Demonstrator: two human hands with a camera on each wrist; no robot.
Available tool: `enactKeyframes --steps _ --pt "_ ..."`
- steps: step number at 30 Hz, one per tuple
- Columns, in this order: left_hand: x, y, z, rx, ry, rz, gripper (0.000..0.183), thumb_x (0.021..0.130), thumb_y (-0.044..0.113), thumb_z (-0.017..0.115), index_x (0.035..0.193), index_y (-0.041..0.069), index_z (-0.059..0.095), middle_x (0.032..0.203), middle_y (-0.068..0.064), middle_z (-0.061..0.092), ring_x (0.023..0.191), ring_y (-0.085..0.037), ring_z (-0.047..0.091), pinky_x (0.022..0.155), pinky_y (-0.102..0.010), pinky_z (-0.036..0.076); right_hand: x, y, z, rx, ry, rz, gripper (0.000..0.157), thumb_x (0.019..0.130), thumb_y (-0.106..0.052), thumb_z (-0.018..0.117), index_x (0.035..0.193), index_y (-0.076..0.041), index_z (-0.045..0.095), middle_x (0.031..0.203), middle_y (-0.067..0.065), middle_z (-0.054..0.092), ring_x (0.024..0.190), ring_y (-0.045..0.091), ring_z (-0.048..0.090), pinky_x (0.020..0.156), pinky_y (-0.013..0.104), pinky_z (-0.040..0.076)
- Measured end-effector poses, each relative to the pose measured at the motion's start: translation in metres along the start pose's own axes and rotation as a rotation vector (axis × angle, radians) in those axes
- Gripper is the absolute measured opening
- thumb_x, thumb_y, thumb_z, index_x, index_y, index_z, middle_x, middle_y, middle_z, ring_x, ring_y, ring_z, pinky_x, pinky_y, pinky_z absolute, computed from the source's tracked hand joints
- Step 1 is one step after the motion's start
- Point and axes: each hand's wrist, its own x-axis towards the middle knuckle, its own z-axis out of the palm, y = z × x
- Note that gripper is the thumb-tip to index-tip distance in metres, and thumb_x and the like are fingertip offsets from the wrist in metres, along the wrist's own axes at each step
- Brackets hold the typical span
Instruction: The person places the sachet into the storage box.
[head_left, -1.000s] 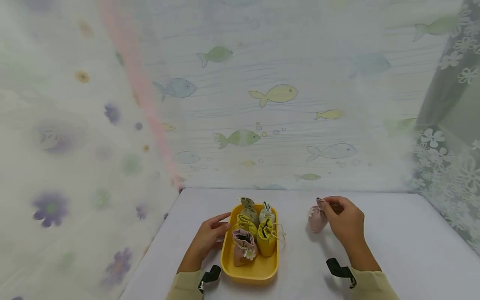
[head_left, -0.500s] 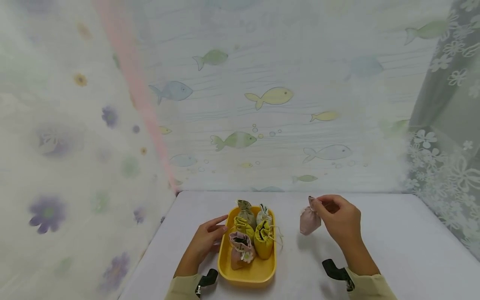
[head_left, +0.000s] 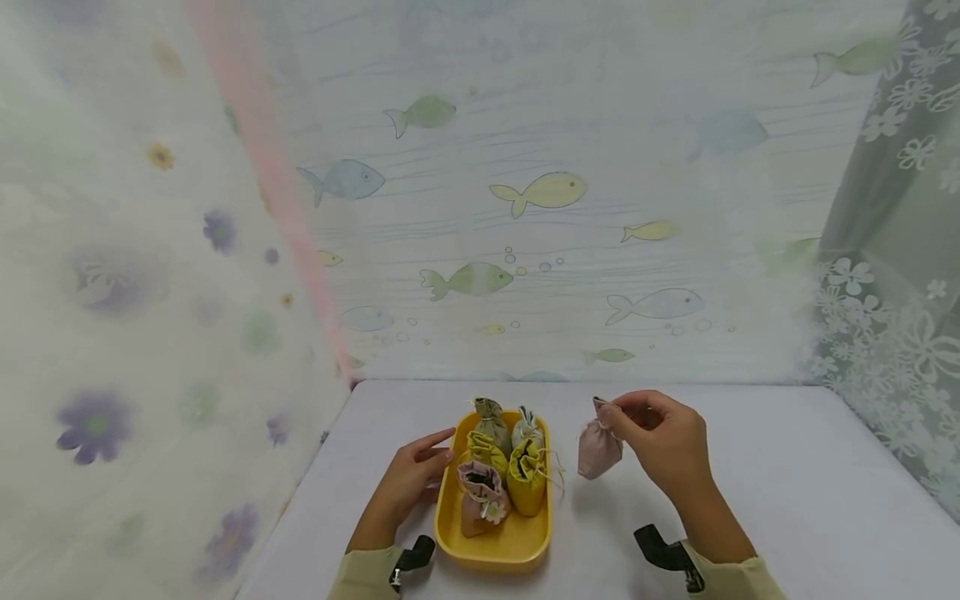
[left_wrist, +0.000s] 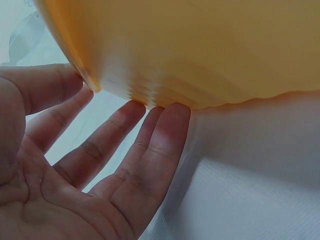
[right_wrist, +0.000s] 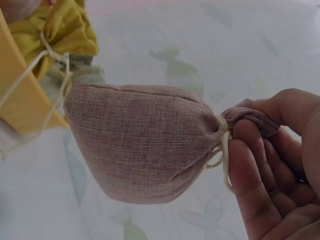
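My right hand (head_left: pixel 667 442) pinches the gathered neck of a dusty-pink drawstring pouch (head_left: pixel 599 450) and holds it above the table, right of the yellow tray (head_left: pixel 495 550). In the right wrist view the pouch (right_wrist: pixel 140 142) looks full, with a cream cord tied round its neck. Inside the tray stand several pouches: a pink one with a flower (head_left: pixel 483 504), a yellow one (head_left: pixel 527 487), another yellow one (head_left: pixel 487 450), an olive one (head_left: pixel 491 425) and a pale one (head_left: pixel 528 429). Fairly straight fingers of my left hand (head_left: pixel 408 483) touch the tray's left outer wall (left_wrist: pixel 200 50).
A white cloth covers the table (head_left: pixel 787 467). Behind it hangs a fish-print curtain (head_left: pixel 562 275), with a flower-print curtain (head_left: pixel 150 333) along the left. Loose cords (head_left: pixel 558 475) from the yellow pouch hang over the tray's right rim.
My right hand has carried the pink pouch leftward, closer to the tray. The left hand stays against the tray, and the pouches inside have not moved. The head view has shifted slightly.
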Motion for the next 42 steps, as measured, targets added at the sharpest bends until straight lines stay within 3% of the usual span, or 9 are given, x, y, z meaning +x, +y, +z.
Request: enactKeyframes --steps 16,30,42 --pt "0.002 -0.002 0.0 0.008 0.004 0.003 0.054 0.1 0.034 0.069 0.151 0.026 0.055 0.142 -0.019 0.062 0.103 -0.026 0.075 0.078 -0.045 0.065 -0.018 -0.018 0.025 0.089 -0.135 -0.026 0.022 0.084 -0.039 0.087 0.094 -0.023 0.076 0.09 -0.006 0.075 0.075 0.014 0.071 0.066 0.026 0.062" --pt "0.003 -0.003 0.001 0.012 0.005 0.009 0.054 0.1 0.034 0.069 0.151 0.027 0.055 0.142 -0.019 0.061 0.102 -0.026 0.075 0.078 -0.044 0.065 -0.037 -0.026 0.054 0.161 -0.26 -0.073 0.017 0.082 -0.037 0.088 0.088 -0.03 0.074 0.082 -0.01 0.073 0.065 0.013 0.069 0.057 0.029 0.06" --pt "0.004 -0.004 0.001 0.012 0.015 -0.007 0.055 0.098 0.036 0.071 0.15 0.028 0.056 0.142 -0.019 0.061 0.103 -0.026 0.075 0.079 -0.044 0.065 -0.047 -0.033 0.066 0.133 -0.385 -0.016 0.016 0.082 -0.032 0.089 0.083 -0.028 0.073 0.077 -0.011 0.071 0.063 0.013 0.067 0.056 0.029 0.06"
